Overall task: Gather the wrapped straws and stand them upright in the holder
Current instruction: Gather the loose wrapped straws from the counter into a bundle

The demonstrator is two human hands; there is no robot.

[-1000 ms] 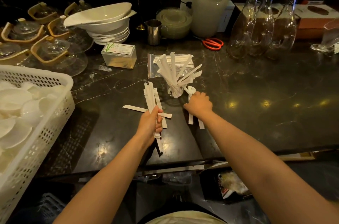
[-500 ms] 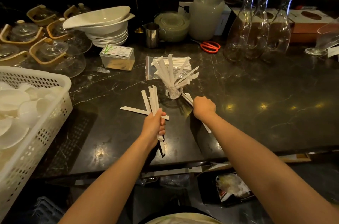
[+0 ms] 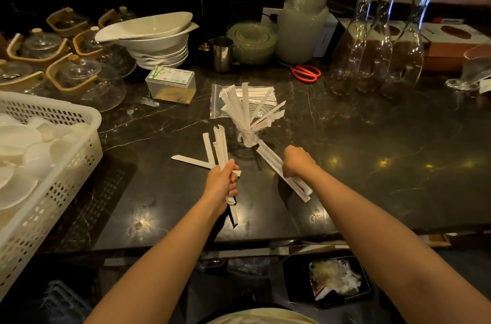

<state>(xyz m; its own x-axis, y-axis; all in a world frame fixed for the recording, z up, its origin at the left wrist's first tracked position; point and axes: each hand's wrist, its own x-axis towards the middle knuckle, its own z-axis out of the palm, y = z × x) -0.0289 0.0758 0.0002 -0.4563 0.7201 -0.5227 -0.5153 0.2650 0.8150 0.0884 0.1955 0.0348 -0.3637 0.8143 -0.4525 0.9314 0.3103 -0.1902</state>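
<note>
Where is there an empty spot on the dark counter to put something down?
The biggest bare patch of the dark marble counter lies right of the right hand, in front of the three clear glass carafes. A smaller one lies between the white plastic basket and the left hand. The back-left is crowded with glass teapots and stacked white bowls.

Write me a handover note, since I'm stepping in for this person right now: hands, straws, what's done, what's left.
Left hand: shut on a bundle of wrapped straws.
Right hand: shut on a second bundle, angled above the counter.
Glass holder: already has straws fanned upright.
One loose straw lies on the counter left of the holder.
Left: drop both bundles in, then the loose one.
</note>
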